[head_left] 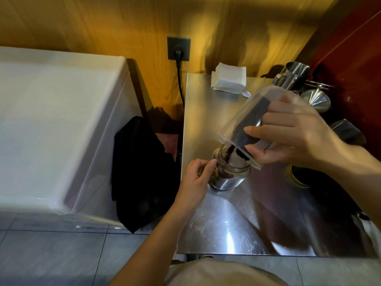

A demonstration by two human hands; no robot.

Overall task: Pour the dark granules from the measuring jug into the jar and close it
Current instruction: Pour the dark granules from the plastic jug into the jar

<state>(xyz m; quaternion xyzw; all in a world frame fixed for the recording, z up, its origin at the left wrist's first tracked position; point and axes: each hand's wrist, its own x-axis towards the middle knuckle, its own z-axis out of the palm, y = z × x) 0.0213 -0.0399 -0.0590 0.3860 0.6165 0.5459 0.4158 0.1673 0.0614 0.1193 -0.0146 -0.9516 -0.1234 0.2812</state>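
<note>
My right hand (296, 133) grips the tipped clear plastic measuring jug (245, 120) at two o'clock above the small glass jar (228, 172), which my left hand (198, 176) steadies, so I should pour the dark granules (247, 126) slowly.

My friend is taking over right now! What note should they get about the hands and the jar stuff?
Right hand: holds the clear measuring jug, tipped over the jar.
Left hand: steadies the glass jar on the steel table.
Done: dark granules are streaming into the jar, which is partly filled.
Left: some granules remain in the jug; finish pouring, set the jug down, then close the jar. A gold-rimmed lid lies on the table just right of the jar, likely the jar's.
</note>
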